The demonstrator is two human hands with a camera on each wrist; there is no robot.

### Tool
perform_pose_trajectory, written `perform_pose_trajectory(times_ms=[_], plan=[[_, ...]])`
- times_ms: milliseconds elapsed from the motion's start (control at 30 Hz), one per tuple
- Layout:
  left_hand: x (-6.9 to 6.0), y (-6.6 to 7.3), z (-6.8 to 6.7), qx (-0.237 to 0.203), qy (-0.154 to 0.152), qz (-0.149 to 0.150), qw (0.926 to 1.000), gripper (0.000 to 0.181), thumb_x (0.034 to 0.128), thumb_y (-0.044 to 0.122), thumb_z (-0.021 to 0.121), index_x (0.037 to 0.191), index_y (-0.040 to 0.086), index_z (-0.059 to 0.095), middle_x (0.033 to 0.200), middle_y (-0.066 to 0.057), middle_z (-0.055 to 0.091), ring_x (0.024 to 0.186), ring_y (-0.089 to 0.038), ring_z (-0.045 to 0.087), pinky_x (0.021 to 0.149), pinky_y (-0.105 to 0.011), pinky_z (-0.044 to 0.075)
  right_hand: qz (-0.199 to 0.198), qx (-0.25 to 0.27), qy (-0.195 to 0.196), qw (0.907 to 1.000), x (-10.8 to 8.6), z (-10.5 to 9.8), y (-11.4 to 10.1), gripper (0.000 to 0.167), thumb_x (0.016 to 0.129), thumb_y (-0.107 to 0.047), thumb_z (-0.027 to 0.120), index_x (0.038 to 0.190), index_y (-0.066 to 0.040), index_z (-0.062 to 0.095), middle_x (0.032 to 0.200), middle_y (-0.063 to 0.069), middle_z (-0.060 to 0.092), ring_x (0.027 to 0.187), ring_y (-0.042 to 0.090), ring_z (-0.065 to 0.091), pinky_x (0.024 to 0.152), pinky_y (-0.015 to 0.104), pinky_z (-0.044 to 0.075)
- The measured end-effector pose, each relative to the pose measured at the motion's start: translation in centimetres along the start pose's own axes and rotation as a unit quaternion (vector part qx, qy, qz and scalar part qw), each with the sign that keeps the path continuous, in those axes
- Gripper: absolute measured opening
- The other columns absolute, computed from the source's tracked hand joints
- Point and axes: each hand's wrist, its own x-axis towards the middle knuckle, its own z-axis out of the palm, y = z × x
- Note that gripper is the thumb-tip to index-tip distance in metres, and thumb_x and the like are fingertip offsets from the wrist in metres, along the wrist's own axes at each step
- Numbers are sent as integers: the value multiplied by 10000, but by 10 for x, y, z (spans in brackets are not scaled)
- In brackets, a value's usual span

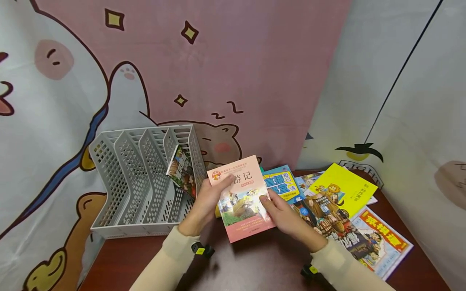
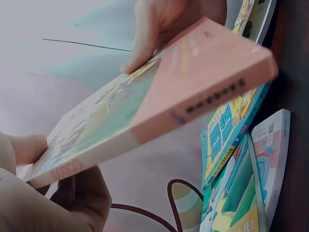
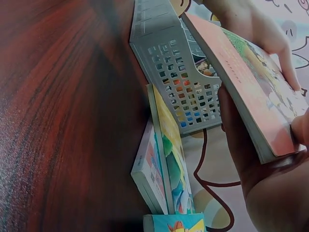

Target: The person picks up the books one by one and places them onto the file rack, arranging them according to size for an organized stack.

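Note:
A pink paperback book (image 1: 242, 226) is held up over the table, its illustrated front cover facing up. My left hand (image 1: 204, 203) grips its left edge, with the thumb on the cover near the title. At the opposite edge my right hand (image 1: 289, 220) grips the book, thumb on the picture. The left wrist view shows the book's spine (image 2: 159, 128) and fingers beneath it. Left of the hands stands a grey file rack (image 1: 134, 231) with several slots. One dark-covered book (image 1: 183, 171) leans in its rightmost slot.
Several books lie on the right of the dark red table (image 1: 255, 266): a blue one (image 1: 280, 184), a yellow one (image 1: 344, 188), a dark illustrated one (image 1: 327, 218) and a red-and-white one (image 1: 386, 238). A printed cloth (image 1: 255, 81) hangs behind.

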Motion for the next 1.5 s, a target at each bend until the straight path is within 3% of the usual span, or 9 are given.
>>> perform_pose_trajectory(times_ms=[233,467,600,700,867,1000,1233,1400,1500], plan=[[-1,0,5,-82,90,84,9999,495,996,410,843,1356,89,727,1160,-153,846,931,-244,848,824,-408,701,-26,-129,116,9998,-1,5,0,538,1198,-444,444,1663,-174,422,1421,141,692,1196,213,674,1106,434,534],[-2,0,6,181,477,365,9980,441,988,378,858,1292,77,751,1069,-137,846,892,-235,838,807,-404,699,-18,-379,314,9988,0,8,3,524,1184,-468,481,1639,-209,500,1538,110,624,1362,258,578,1215,535,448],[-4,2,5,289,645,554,9960,387,1004,332,841,1274,69,749,1061,-137,851,885,-232,843,799,-394,699,57,-440,292,9986,2,9,5,542,1162,-501,525,1615,-203,545,1514,90,635,1317,221,588,1165,460,482],[-6,7,2,332,787,797,9932,364,1005,307,841,1262,64,753,1041,-138,855,859,-228,849,774,-387,701,118,-70,-36,9999,4,11,7,563,1159,-504,536,1582,-134,555,1368,135,729,1139,265,756,1062,427,606],[-11,16,-9,580,1070,1274,9844,332,1002,298,843,1203,40,783,1010,-164,853,797,-225,844,696,-380,696,200,813,-755,9936,11,19,13,500,1183,-423,522,1388,31,566,1172,312,765,972,480,822,861,567,687],[-15,23,-22,809,1228,1647,9753,322,1018,285,828,1206,28,783,1077,-183,851,841,-220,851,680,-361,691,358,966,-885,9907,16,29,15,450,1186,-381,530,1360,32,569,1262,369,714,984,428,825,832,558,694],[-27,37,-47,933,1693,2171,9568,276,1023,234,823,1192,19,789,1016,-53,869,857,-180,851,633,-283,662,684,982,-857,9891,24,54,12,537,1153,-293,584,1568,30,473,1271,286,754,882,317,829,809,518,701],[-33,43,-59,866,1901,2427,9473,300,1018,232,831,1214,9,790,1009,5,871,886,-185,857,676,-313,686,589,1026,-1101,9868,29,75,6,475,1139,-222,585,1527,45,525,1293,299,732,898,307,831,843,552,693],[-36,44,-66,900,2131,2477,9408,307,1009,240,842,1216,17,803,996,18,871,843,-164,852,604,-273,658,540,1117,-1110,9860,32,89,4,429,1132,-192,592,1482,54,574,1320,320,717,944,317,829,849,524,697]])
